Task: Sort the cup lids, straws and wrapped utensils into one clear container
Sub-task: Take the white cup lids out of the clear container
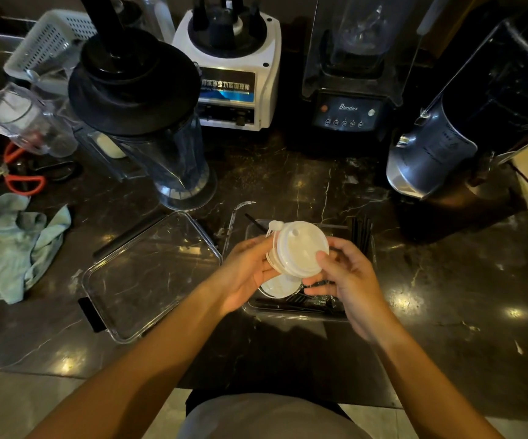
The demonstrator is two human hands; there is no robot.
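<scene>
A stack of white cup lids is held above a clear container at the centre of the dark counter. My left hand grips the stack from the left and my right hand holds it from the right with the thumb on the top lid. Inside the container lie another white lid, black straws along its far right side, and dark wrapped utensils near its front wall. A clear container lid with a black clip lies flat to the left.
Blenders line the back: a black-lidded jug, a white base, a black Blenders unit and a silver machine. Red-handled scissors and a green cloth lie at the left. The counter's front edge is close to my body.
</scene>
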